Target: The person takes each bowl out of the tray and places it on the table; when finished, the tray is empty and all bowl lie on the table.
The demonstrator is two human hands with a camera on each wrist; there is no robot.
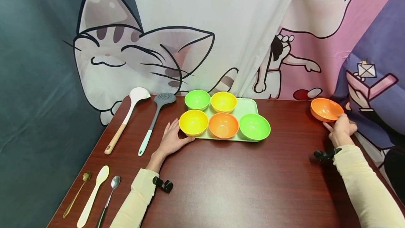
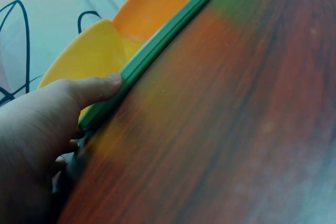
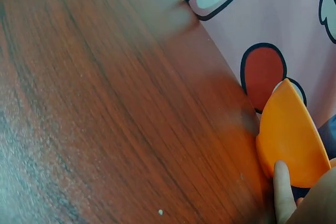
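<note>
My left hand (image 1: pixel 172 140) is at the near left corner of a pale green tray (image 1: pixel 250 105). In the left wrist view its thumb (image 2: pixel 100 88) lies against the tray's edge (image 2: pixel 157 46), with the other fingers partly hidden at the corner. On the tray stand a yellow bowl (image 1: pixel 193 123), an orange bowl (image 1: pixel 223 126) and a green bowl (image 1: pixel 254 127) in front. Behind them are another green bowl (image 1: pixel 197 100) and another yellow bowl (image 1: pixel 223 102). At the far right my right hand (image 1: pixel 342 129) holds a second orange bowl (image 1: pixel 326 109), seen tilted in the right wrist view.
Left of the tray lie a white ladle (image 1: pixel 136 97) and a grey slotted turner (image 1: pixel 160 103). Nearer on the left are a thin gold spoon (image 1: pixel 76 196), a cream spoon (image 1: pixel 95 192) and a dark-handled metal spoon (image 1: pixel 110 192). A printed curtain (image 1: pixel 221 2) hangs behind the brown table (image 1: pixel 253 182).
</note>
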